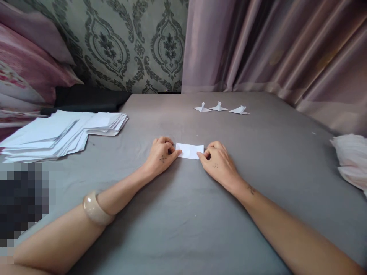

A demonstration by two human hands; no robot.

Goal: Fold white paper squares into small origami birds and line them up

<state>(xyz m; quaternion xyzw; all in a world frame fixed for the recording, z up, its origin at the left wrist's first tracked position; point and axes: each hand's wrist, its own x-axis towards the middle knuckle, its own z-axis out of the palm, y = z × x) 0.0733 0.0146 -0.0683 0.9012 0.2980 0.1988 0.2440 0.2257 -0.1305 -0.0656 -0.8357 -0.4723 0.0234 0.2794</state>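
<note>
A small white piece of paper (189, 151), with a crease across its middle, is stretched between my two hands above the grey cloth. My left hand (163, 154) pinches its left end, the thumb on top and the fingers curled beneath. At the right end, my right hand (217, 160) grips the paper in the same way. Farther back stand several folded white paper figures with pointed wings, among them a left one (202, 108), a middle one (219, 107) and a right one (240, 110).
Stacked white sheets (57, 131) lie at the left, in front of a folded black cloth (88, 97). A whitish crumpled bundle (351, 158) sits at the right edge. Purple curtains (258, 46) and a patterned wall (129, 42) close off the back.
</note>
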